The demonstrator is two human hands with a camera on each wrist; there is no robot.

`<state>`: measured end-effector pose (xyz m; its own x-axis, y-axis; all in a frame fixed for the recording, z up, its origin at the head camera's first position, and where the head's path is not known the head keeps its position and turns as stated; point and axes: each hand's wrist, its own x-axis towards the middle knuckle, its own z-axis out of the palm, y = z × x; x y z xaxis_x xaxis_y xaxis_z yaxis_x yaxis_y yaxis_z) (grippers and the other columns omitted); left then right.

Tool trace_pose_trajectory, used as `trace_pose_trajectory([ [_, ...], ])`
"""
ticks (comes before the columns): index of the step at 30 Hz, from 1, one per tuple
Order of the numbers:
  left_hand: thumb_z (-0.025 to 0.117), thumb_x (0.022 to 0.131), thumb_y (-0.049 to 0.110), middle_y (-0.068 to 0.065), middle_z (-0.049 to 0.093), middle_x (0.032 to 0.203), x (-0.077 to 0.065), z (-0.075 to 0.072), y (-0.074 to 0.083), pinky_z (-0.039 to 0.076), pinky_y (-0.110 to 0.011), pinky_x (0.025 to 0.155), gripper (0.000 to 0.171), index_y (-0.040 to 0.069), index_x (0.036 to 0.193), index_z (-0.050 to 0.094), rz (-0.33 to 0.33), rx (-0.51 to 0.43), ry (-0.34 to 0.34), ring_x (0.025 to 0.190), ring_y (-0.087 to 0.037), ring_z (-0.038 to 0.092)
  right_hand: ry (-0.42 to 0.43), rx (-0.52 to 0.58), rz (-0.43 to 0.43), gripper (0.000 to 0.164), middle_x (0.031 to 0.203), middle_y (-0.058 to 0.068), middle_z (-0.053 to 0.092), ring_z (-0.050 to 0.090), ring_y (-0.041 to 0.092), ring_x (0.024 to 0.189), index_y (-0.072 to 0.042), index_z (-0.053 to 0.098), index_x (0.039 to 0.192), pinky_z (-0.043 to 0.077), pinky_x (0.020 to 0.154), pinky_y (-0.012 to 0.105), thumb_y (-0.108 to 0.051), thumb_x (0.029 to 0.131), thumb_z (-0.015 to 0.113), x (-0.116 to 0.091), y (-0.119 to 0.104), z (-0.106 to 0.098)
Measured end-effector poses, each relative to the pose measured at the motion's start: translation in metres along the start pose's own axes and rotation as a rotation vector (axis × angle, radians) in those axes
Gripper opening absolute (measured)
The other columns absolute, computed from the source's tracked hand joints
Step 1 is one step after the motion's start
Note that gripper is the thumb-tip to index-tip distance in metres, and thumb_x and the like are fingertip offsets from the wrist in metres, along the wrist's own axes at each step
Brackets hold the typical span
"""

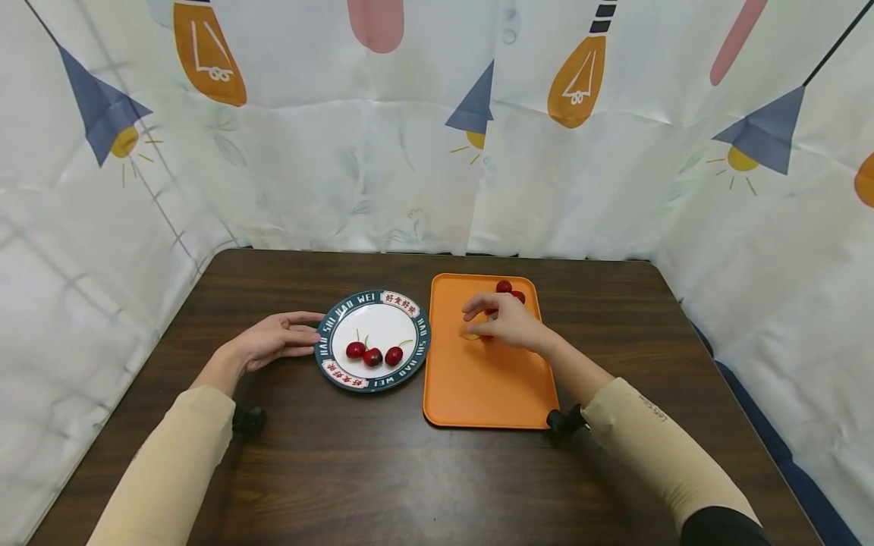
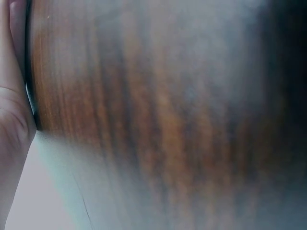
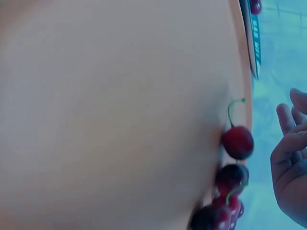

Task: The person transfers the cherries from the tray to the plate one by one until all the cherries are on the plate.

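Observation:
A round white plate [image 1: 372, 315] with a dark teal lettered rim bears three red cherries [image 1: 394, 356] with stems. At its left edge my left hand [image 1: 281, 339] touches the rim, fingers fairly straight. To the plate's right lies an orange tray [image 1: 492, 387] with several cherries [image 1: 504, 287] towards its far end. Above them hovers my right hand [image 1: 508, 322], thumb and fingers apart and slightly bent, partly covering the fruit. In the right wrist view a stemmed cherry [image 3: 238, 142] shows apart from the right hand [image 3: 292, 163], with no cherry visible between the fingers.
Plate and tray lie close together on a dark wood-grain table [image 1: 328, 470]. A white patterned curtain [image 1: 382, 174] hangs behind the table and along both sides. Dark wrist devices [image 1: 565, 421] sit under both forearms.

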<state>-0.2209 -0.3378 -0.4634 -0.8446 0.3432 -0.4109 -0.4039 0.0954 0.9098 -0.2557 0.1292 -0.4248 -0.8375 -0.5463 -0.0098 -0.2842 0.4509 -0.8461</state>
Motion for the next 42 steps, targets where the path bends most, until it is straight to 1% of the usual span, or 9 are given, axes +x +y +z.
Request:
trace_pose_trajectory([
  [3, 0.065, 0.101, 0.006, -0.016, 0.067, 0.13, 0.0, 0.0, 0.0, 0.054, -0.039, 0.099, 0.07, -0.001, 0.159, 0.028, -0.001, 0.004, -0.003, 0.113, -0.021, 0.068, 0.018, 0.014, 0.009, 0.033, 0.113, 0.01, 0.071, 0.063, 0.026, 0.104, 0.003, 0.067, 0.124, 0.053, 0.078, 0.03, -0.006, 0.093, 0.077, -0.001, 0.006, -0.008],
  [9, 0.065, 0.101, 0.006, -0.015, 0.067, 0.129, 0.0, -0.001, 0.0, 0.054, -0.04, 0.099, 0.07, -0.002, 0.159, 0.027, -0.004, -0.008, -0.003, 0.113, -0.02, 0.068, 0.062, 0.073, 0.068, 0.034, 0.114, 0.012, 0.069, 0.064, 0.032, 0.104, 0.003, 0.066, 0.127, 0.056, 0.081, 0.033, -0.007, 0.096, 0.074, -0.001, 0.023, -0.023],
  [13, 0.065, 0.101, 0.005, -0.014, 0.068, 0.128, 0.0, -0.001, -0.001, 0.054, -0.039, 0.099, 0.07, -0.002, 0.159, 0.027, -0.002, -0.01, -0.001, 0.112, -0.02, 0.068, 0.106, 0.085, 0.113, 0.032, 0.116, 0.012, 0.07, 0.063, 0.024, 0.106, 0.0, 0.067, 0.126, 0.055, 0.085, 0.033, -0.01, 0.096, 0.074, -0.002, 0.031, -0.032],
  [18, 0.065, 0.101, 0.005, -0.014, 0.069, 0.127, 0.001, 0.0, -0.003, 0.054, -0.039, 0.099, 0.07, -0.003, 0.159, 0.027, 0.0, -0.011, -0.001, 0.112, -0.02, 0.068, 0.161, 0.105, 0.166, 0.032, 0.119, 0.012, 0.068, 0.051, 0.014, 0.068, -0.002, 0.067, 0.128, 0.046, 0.058, 0.027, -0.014, 0.098, 0.072, -0.007, 0.038, -0.043],
  [21, 0.065, 0.101, 0.005, -0.013, 0.069, 0.127, 0.0, 0.0, -0.003, 0.054, -0.039, 0.099, 0.07, -0.003, 0.159, 0.027, 0.003, -0.014, -0.002, 0.112, -0.02, 0.068, 0.189, 0.113, 0.186, 0.033, 0.12, 0.013, 0.067, 0.042, 0.021, 0.059, -0.001, 0.066, 0.129, 0.04, 0.05, 0.03, -0.015, 0.1, 0.07, -0.009, 0.042, -0.049],
  [26, 0.065, 0.101, 0.004, -0.013, 0.069, 0.126, 0.0, 0.0, -0.002, 0.054, -0.04, 0.099, 0.069, -0.003, 0.159, 0.028, 0.008, -0.016, -0.002, 0.112, -0.02, 0.068, 0.236, 0.087, 0.224, 0.03, 0.122, 0.014, 0.066, 0.05, 0.034, 0.083, -0.003, 0.066, 0.128, 0.046, 0.057, 0.03, -0.014, 0.1, 0.07, -0.009, 0.047, -0.057],
  [28, 0.065, 0.101, 0.004, -0.013, 0.069, 0.126, 0.0, 0.0, -0.001, 0.054, -0.04, 0.098, 0.068, -0.003, 0.159, 0.028, 0.007, -0.017, -0.001, 0.112, -0.02, 0.069, 0.25, 0.081, 0.243, 0.029, 0.124, 0.014, 0.065, 0.05, 0.036, 0.084, -0.004, 0.066, 0.127, 0.046, 0.057, 0.03, -0.013, 0.099, 0.07, -0.009, 0.05, -0.058],
  [38, 0.065, 0.101, 0.005, -0.014, 0.069, 0.127, 0.0, 0.001, 0.0, 0.054, -0.039, 0.098, 0.069, -0.002, 0.159, 0.029, 0.003, -0.012, 0.002, 0.112, -0.021, 0.069, 0.254, 0.022, 0.293, 0.035, 0.137, 0.017, 0.058, 0.052, 0.033, 0.109, -0.006, 0.063, 0.132, 0.052, 0.068, 0.035, -0.014, 0.099, 0.071, -0.007, 0.066, -0.064],
  [42, 0.065, 0.101, 0.005, -0.014, 0.069, 0.126, 0.001, 0.001, 0.0, 0.054, -0.039, 0.098, 0.069, -0.002, 0.159, 0.029, 0.001, -0.014, 0.002, 0.112, -0.021, 0.069, 0.234, -0.018, 0.298, 0.035, 0.137, 0.017, 0.058, 0.053, 0.034, 0.109, -0.006, 0.063, 0.132, 0.054, 0.071, 0.036, -0.012, 0.099, 0.07, -0.005, 0.068, -0.064],
])
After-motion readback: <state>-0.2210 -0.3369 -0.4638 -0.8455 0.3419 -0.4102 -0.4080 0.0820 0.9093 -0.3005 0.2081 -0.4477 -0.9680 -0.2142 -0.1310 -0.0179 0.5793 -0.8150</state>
